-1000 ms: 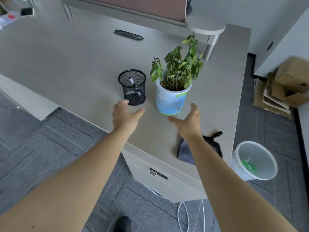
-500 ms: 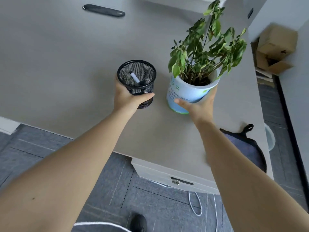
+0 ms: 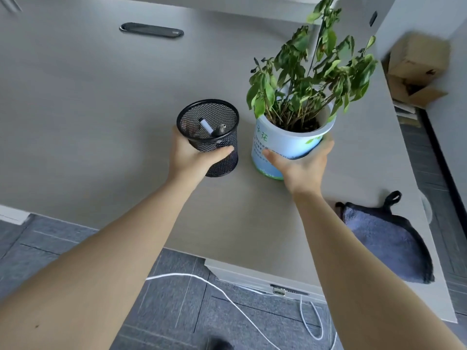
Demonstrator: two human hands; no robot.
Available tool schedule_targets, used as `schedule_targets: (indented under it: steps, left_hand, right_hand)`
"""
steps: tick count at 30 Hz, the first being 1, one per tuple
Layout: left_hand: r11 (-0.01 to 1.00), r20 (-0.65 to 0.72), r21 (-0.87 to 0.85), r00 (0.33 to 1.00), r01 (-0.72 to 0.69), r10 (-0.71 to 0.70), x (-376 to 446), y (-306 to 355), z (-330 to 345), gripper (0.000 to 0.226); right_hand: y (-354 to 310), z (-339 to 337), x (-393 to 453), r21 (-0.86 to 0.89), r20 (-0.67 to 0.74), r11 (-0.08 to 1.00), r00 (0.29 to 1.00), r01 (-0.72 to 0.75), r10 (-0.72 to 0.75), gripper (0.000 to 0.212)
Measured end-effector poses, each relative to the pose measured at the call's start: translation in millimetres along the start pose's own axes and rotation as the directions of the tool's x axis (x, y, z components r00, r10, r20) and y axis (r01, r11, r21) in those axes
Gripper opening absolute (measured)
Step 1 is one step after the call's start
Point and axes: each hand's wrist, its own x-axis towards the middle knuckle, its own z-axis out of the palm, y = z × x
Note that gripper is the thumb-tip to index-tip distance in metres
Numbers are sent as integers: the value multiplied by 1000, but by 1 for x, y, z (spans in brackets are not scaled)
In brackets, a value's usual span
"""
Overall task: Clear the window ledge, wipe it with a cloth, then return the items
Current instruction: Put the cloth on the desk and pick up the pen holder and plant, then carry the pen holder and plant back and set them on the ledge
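Observation:
A black mesh pen cup (image 3: 214, 127) with a couple of pens inside stands on the grey desk (image 3: 101, 109). My left hand (image 3: 192, 157) is wrapped around its near side, thumb across the front. To its right stands a white and blue plant pot (image 3: 275, 145) holding a leafy green plant (image 3: 310, 72). My right hand (image 3: 300, 165) grips the pot low on its near and right side. A dark blue-grey cloth (image 3: 386, 238) with a hanging loop lies on the desk's near right corner.
A black oval cable grommet (image 3: 151, 30) sits at the back of the desk. Cardboard boxes (image 3: 417, 69) are stacked on the floor at the right. White cables (image 3: 227, 296) trail over the grey floor tiles below a locked drawer (image 3: 278, 290).
Both hands went from open and reaching to closed on the pen cup and the plant pot. The view has moved closer over the desk.

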Motion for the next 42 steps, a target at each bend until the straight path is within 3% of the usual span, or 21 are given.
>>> schedule_targets:
  steps: [4, 11, 16, 22, 32, 36, 42]
  left_hand:
    - [999, 1, -38, 1000, -15, 15, 0, 5, 4, 85]
    - [994, 66, -34, 992, -103, 105, -28, 50, 32, 85]
    - [990, 202, -17, 970, -137, 138, -85, 101, 88, 92]
    - [978, 404, -74, 891, -194, 207, -208, 165, 191, 97]
    - [942, 691, -208, 642, -265, 333, -477, 241, 351, 95]
    - [935, 787, -257, 509, -244, 349, -576, 266, 411, 98]
    - [934, 895, -291, 286, -209, 343, -717, 291, 489, 96]
  right_hand:
    - [-3, -7, -4, 9, -12, 1000, 1000, 14, -14, 82]
    - [-43, -77, -21, 58, -79, 996, 995, 69, -64, 96]
    - [-67, -174, -50, -8, -233, 995, 968, 96, -95, 97]
    - [-84, -338, -113, -63, -441, 994, 892, 86, -105, 92]
    - [-86, -618, -287, -161, -716, 986, 692, -38, -91, 90]
    - [-87, -710, -358, -176, -822, 980, 562, -96, -93, 97]
    - [-79, -827, -456, -191, -935, 968, 331, -163, -129, 89]
